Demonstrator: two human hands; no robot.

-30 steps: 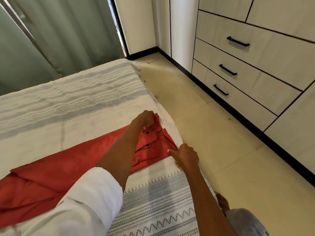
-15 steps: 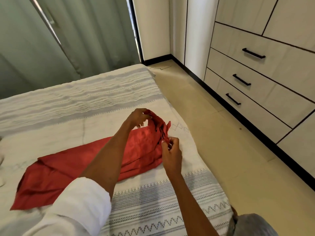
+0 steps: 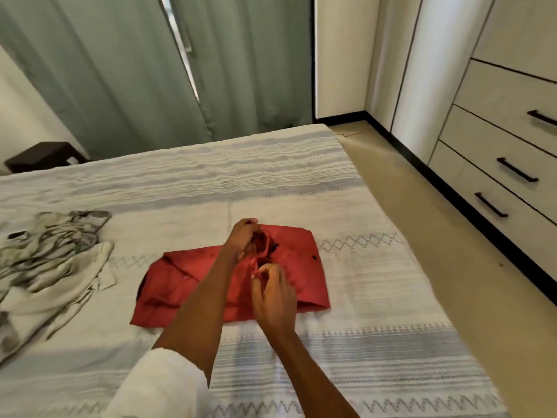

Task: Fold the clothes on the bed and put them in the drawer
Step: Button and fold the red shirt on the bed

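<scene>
Red shirt [image 3: 304,279] under both hands [image 3: 259,267]

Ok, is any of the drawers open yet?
No, the three handled drawers on the right sit flush and closed, while both hands grip the red shirt on the bed.

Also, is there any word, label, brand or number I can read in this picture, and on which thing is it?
None: no readable text shows anywhere.
Red shirt: only dark buttons, no visible label.
Bedspread: woven zigzag and diamond patterns, not letters.
Drawers: plain fronts with black handles.
</scene>
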